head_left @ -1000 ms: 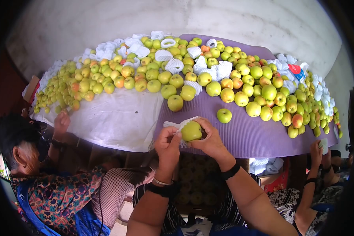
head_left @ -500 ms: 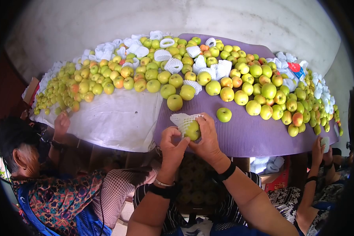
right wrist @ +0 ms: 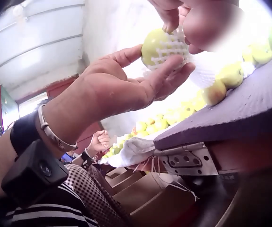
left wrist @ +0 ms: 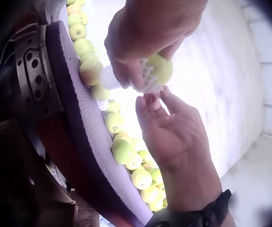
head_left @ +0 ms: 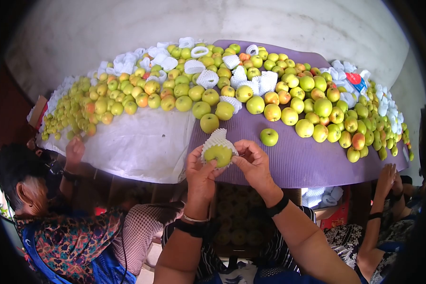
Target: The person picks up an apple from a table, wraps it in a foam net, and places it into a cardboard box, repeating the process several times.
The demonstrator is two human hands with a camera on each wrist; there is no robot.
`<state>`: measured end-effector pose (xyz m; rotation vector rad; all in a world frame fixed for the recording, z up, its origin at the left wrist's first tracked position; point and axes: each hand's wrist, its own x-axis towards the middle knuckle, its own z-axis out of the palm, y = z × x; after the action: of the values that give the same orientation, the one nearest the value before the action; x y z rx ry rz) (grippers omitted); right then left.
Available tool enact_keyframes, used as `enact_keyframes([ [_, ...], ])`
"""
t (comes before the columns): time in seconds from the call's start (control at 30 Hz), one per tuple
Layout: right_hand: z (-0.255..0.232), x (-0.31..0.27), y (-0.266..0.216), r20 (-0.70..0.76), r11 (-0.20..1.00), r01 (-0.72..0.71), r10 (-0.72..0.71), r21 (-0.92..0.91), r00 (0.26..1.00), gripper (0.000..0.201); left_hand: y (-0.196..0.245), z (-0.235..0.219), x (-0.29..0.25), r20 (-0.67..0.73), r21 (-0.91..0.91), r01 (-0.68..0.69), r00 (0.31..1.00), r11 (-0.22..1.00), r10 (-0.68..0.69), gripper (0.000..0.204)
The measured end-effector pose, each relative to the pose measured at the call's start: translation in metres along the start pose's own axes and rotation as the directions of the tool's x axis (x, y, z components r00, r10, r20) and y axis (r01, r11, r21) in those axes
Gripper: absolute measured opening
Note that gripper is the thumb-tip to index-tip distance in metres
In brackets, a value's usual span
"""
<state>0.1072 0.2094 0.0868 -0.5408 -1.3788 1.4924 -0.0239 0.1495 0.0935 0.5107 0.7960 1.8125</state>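
A yellow-green apple (head_left: 217, 155) sits partly inside a white foam net sleeve (head_left: 217, 138), held over the near edge of the purple mat. My left hand (head_left: 200, 173) grips the apple from the left, thumb across its lower front and fingers behind the net. On the other side, my right hand (head_left: 254, 168) pinches the net's edge between thumb and fingers. In the right wrist view the netting covers one side of the apple (right wrist: 151, 48), while the rest of its skin is bare. A loose end of the sleeve sticks up beyond the fruit.
Apples (head_left: 323, 108) are heaped along the back of the table, with loose foam nets (head_left: 208, 78) among them. One apple (head_left: 269, 137) stands alone on the purple mat (head_left: 298, 165). White sheeting (head_left: 142, 142) covers the left. Other people's hands (head_left: 74, 150) are at both sides.
The apple in its net has shifted left in my hands, its bare side now facing me. My right hand has moved from the apple's side to the net's edge.
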Motion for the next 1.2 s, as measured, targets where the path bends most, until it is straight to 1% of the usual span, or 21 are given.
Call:
enact_keyframes([
  [0.13,-0.003,-0.001,0.005,-0.058,0.998,-0.033,0.030,-0.044,0.998,0.022,-0.008,0.003,-0.001,-0.026,0.070,-0.026,0.999,0.997,0.028,0.041],
  [0.2,-0.001,-0.003,0.004,-0.087,0.979,0.088,-0.106,-0.185,0.991,0.019,-0.009,0.004,-0.003,-0.035,0.102,-0.041,0.998,0.994,0.045,0.041],
  [0.33,0.004,-0.003,-0.005,-0.053,0.983,0.088,-0.097,-0.160,0.994,0.019,-0.010,0.004,-0.004,-0.009,0.054,-0.092,0.996,0.994,0.093,0.041],
  [0.4,0.005,-0.003,-0.009,0.011,0.947,0.202,-0.206,-0.251,0.978,0.022,-0.009,0.003,-0.004,0.008,0.023,-0.099,0.995,0.995,0.098,0.041],
  [0.43,0.007,-0.003,-0.012,0.010,0.947,0.203,-0.207,-0.251,0.978,0.022,-0.007,0.003,-0.004,0.011,0.020,-0.084,0.996,0.996,0.084,0.041],
  [0.5,0.011,-0.004,-0.015,0.064,0.768,0.327,-0.352,-0.551,0.934,0.028,-0.006,0.001,-0.004,0.015,0.016,-0.070,0.997,0.997,0.070,0.041],
  [0.53,0.012,-0.004,-0.014,0.063,0.768,0.327,-0.353,-0.551,0.934,0.028,-0.006,0.000,-0.004,0.020,0.012,-0.041,0.999,0.999,0.041,0.041],
  [0.6,0.017,-0.007,-0.011,0.091,0.633,0.406,-0.469,-0.659,0.879,0.032,-0.006,-0.002,-0.003,0.027,0.009,-0.011,1.000,1.000,0.011,0.041],
  [0.63,0.019,-0.008,-0.011,0.090,0.633,0.406,-0.469,-0.659,0.878,0.032,-0.007,-0.003,-0.003,0.074,-0.070,-0.006,0.997,0.998,0.012,0.042],
  [0.67,0.021,-0.010,-0.011,0.137,0.578,0.444,-0.496,-0.685,0.858,0.031,-0.008,-0.003,-0.003,0.122,-0.149,0.003,0.992,0.989,0.015,0.043],
  [0.7,0.024,-0.011,-0.011,0.185,0.520,0.480,-0.518,-0.707,0.835,0.030,-0.009,-0.002,-0.004,0.124,-0.148,0.003,0.992,0.989,0.015,0.043],
  [0.77,0.029,-0.016,-0.013,0.237,0.509,0.506,-0.502,-0.696,0.832,0.030,-0.010,0.001,-0.006,0.081,0.006,-0.111,0.991,0.994,0.110,0.047],
  [0.8,0.030,-0.018,-0.015,0.289,0.500,0.532,-0.484,-0.683,0.826,0.029,-0.008,0.001,-0.006,0.083,0.007,-0.108,0.991,0.994,0.107,0.047],
  [0.87,0.024,-0.014,-0.024,0.259,0.553,0.525,-0.488,-0.647,0.834,0.030,-0.001,0.001,-0.006,-0.001,0.070,-0.052,0.999,0.996,0.052,0.048],
  [0.93,0.014,-0.005,-0.028,0.233,0.603,0.517,-0.487,-0.608,0.842,0.030,0.002,0.003,-0.006,0.023,0.054,-0.052,0.998,0.997,0.051,0.048],
  [0.97,0.008,0.000,-0.026,-0.005,0.777,0.367,-0.429,-0.511,0.903,0.029,0.002,0.004,-0.006,0.043,0.037,-0.053,0.998,0.998,0.052,0.049],
  [1.0,0.002,0.005,-0.022,-0.228,0.908,0.220,-0.313,-0.356,0.922,0.028,0.002,0.006,-0.008,0.042,0.035,-0.050,0.998,0.998,0.049,0.049],
  [1.03,-0.004,0.008,-0.019,-0.230,0.909,0.217,-0.310,-0.357,0.922,0.028,0.002,0.008,-0.010,0.046,0.082,-0.033,0.999,0.996,0.029,0.048],
  [1.1,-0.014,0.012,-0.012,-0.291,0.970,0.097,-0.161,-0.223,0.943,0.023,0.000,0.008,-0.010,0.047,0.134,-0.008,0.999,0.991,0.002,0.048],
  [1.13,-0.018,0.014,-0.011,-0.299,0.971,0.086,-0.151,-0.222,0.942,0.023,-0.001,0.009,-0.009,0.047,0.140,-0.003,0.999,0.990,-0.003,0.049],
  [1.2,-0.026,0.010,-0.005,-0.191,0.927,-0.049,-0.025,-0.372,0.981,0.020,-0.005,0.007,-0.008,0.027,0.169,0.004,1.000,0.986,-0.008,0.048],
])
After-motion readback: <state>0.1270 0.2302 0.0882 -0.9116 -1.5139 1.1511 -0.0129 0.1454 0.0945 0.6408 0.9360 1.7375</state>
